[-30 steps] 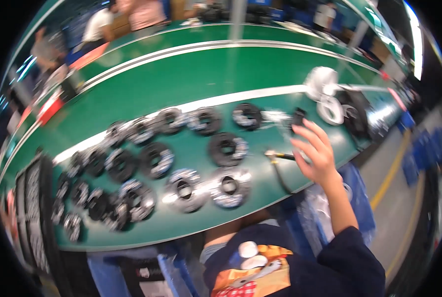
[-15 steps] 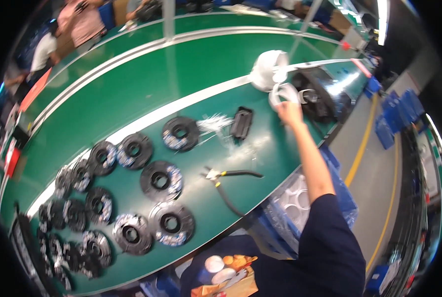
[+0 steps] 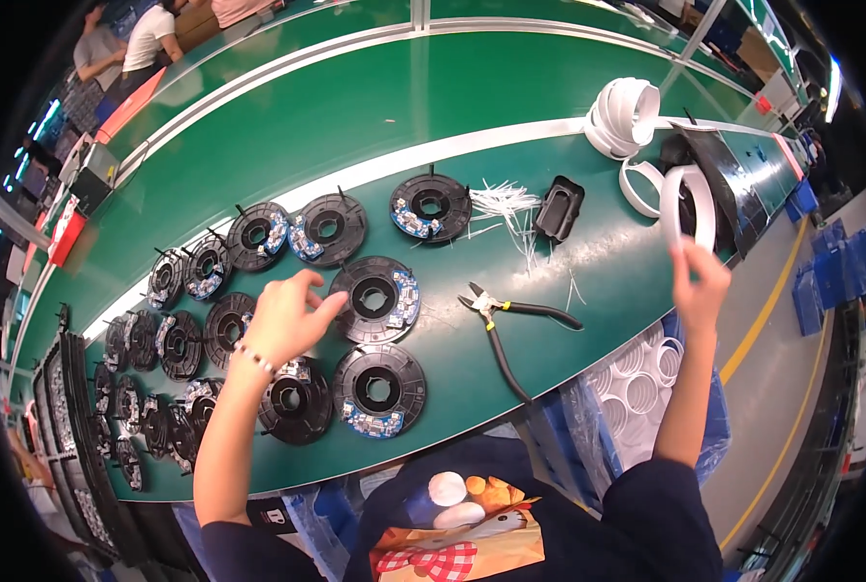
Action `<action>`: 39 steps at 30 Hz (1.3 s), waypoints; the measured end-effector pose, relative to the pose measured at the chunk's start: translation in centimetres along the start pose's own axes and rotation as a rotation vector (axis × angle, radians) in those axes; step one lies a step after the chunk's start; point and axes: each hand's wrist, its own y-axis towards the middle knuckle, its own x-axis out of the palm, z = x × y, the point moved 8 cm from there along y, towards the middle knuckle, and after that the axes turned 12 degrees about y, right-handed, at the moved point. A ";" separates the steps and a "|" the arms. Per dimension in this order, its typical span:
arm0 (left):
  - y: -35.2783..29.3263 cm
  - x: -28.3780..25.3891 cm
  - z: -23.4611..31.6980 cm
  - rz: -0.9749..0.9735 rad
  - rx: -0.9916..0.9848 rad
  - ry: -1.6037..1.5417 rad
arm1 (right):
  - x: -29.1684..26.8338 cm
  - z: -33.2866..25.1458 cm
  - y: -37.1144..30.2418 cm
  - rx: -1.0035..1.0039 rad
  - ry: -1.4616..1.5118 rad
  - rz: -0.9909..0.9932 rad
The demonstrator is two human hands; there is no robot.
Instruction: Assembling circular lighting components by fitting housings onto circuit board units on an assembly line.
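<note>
My right hand (image 3: pixel 701 281) pinches the lower edge of a white ring (image 3: pixel 705 206) and holds it upright near the table's right edge. Another white ring (image 3: pixel 628 189) leans beside it, next to a stack of white rings (image 3: pixel 607 121). My left hand (image 3: pixel 292 315), wearing a beaded bracelet, is empty with fingers apart above the black discs. Its thumb is close to the rim of one black disc (image 3: pixel 350 276) that carries a curved circuit board; whether they touch I cannot tell. Cutting pliers (image 3: pixel 491 306) with black and yellow handles lie spread between my hands.
Several similar black discs (image 3: pixel 379 373) stand in rows on the green table (image 3: pixel 472 388). Thin white strips (image 3: pixel 506 202) lie beside a small black tray (image 3: pixel 559 209). A black rack (image 3: pixel 59 427) stands far left. Below the right edge, a plastic-lined blue crate (image 3: pixel 709 446) holds white rings.
My left hand has come into view over the discs. My right hand has drawn a white ring away from the stack, toward me. The whole view has shifted.
</note>
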 end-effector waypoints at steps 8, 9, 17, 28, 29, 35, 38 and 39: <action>2.7 4.8 -1.1 -0.156 -0.146 -0.468 | 1.1 -0.1 -8.2 0.171 -0.073 -0.191; 2.6 5.1 -1.3 -0.186 -0.184 -0.627 | 1.1 0.2 -8.6 0.172 -0.089 -0.195; -1.2 0.9 -0.3 -0.017 -0.098 -0.976 | 1.4 5.6 -7.9 0.347 -0.284 -0.356; -4.6 -2.4 0.2 0.093 -0.002 -1.213 | 2.9 9.4 -6.2 0.491 0.010 -0.542; -4.9 -2.3 0.2 0.109 0.006 -1.216 | 3.0 9.0 -5.9 0.537 0.013 -0.557; -7.3 -2.1 2.3 0.296 0.120 -1.245 | -0.2 -2.4 -0.6 0.338 0.532 0.001; -8.8 -0.1 5.4 0.317 0.195 -1.243 | 3.5 -13.2 -0.3 0.101 0.981 -0.146; -9.3 1.0 6.4 0.252 0.200 -1.311 | 5.1 -16.2 -0.8 0.038 0.996 -0.258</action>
